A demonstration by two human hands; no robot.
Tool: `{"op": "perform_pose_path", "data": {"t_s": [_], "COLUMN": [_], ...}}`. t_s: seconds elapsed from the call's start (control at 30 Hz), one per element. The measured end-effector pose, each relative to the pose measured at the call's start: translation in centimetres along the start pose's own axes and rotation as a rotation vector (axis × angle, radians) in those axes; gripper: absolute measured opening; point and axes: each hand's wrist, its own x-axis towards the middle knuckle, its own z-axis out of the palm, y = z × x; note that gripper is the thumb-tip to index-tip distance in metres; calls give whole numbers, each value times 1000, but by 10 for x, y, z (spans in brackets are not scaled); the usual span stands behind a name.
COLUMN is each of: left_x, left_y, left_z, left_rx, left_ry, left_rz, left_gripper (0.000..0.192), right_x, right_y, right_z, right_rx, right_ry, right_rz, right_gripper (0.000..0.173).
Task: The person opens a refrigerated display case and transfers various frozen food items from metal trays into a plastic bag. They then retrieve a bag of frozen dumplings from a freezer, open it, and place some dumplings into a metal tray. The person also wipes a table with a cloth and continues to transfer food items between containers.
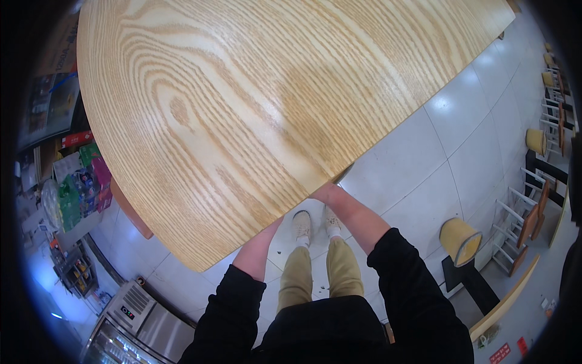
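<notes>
A light wood-grain tabletop fills the upper part of the view, one long straight edge running slantwise before me. Both my forearms reach under this edge. My left hand is hidden beneath the tabletop; only the bare forearm shows, left of my shoes. My right hand is hidden as well past the wrist, which meets the underside near a small dark part at the edge. What either hand touches or holds cannot be seen. A soft shadow lies across the tabletop.
Wrapped drink bottles stand at the left, above a stainless-steel refrigerated cabinet at lower left. A yellow bin stands on the tiled floor to the right. Stools with brown seats line the far right, beside another table's edge.
</notes>
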Motion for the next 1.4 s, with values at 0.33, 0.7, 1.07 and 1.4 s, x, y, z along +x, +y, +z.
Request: {"op": "perform_pose_path", "data": {"t_s": [0.33, 0.7, 1.07, 1.4], "left_x": [-1, -5, -23, -73], "left_y": [-42, -62, -28, -75], "left_z": [16, 7, -10, -54], "left_rx": [27, -324, -599, -290], "left_ry": [107, 454, 519, 506], "left_rz": [-150, -639, -1041, -997], "left_gripper": [34, 7, 21, 18], "right_x": [-14, -51, -41, -40], "right_y": [-25, 13, -6, 29], "right_z": [-44, -68, -35, -82], "right_rx": [-713, -829, -1000, -419], "right_ry": [-425, 341, 252, 191], "right_rz": [-188, 199, -162, 248], "right_gripper": [17, 14, 14, 31]}}
